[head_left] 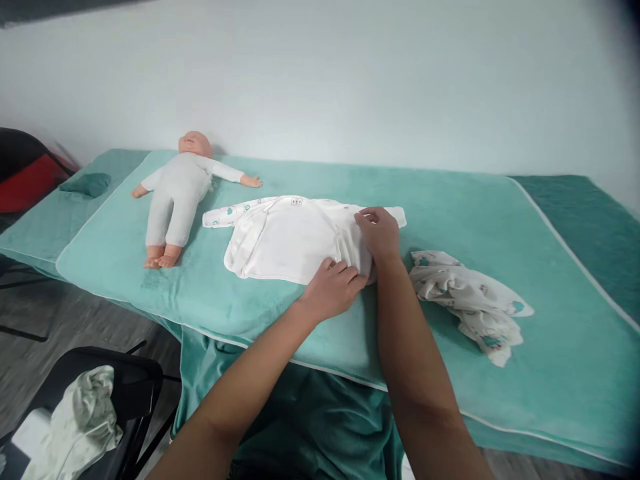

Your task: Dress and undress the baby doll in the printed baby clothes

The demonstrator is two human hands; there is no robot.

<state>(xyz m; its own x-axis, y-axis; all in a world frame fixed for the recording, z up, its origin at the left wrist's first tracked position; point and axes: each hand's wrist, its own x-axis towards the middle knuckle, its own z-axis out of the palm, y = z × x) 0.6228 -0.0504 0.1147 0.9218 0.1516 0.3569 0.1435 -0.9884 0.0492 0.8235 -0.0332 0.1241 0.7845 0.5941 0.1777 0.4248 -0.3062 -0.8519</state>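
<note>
A white baby shirt (295,243) lies spread on the green padded cover, its front folded open and its printed left-hand sleeve stretched out to the side. My left hand (336,288) is closed on the shirt's lower edge, with the fingertips curled into the fabric. Higher up, near the other sleeve, my right hand (379,232) pinches the shirt's right side; the cloth under the palm is partly hidden. To the right of my right forearm sits a crumpled white printed baby garment (467,293), apart from both hands.
A baby doll (180,187) in a white suit lies on its back at the left of the green-covered bed (565,360), beside the wall (320,87). At lower left, a black chair (135,383) holds a pale printed cloth (87,413). A small green pillow (86,185) rests at the far left.
</note>
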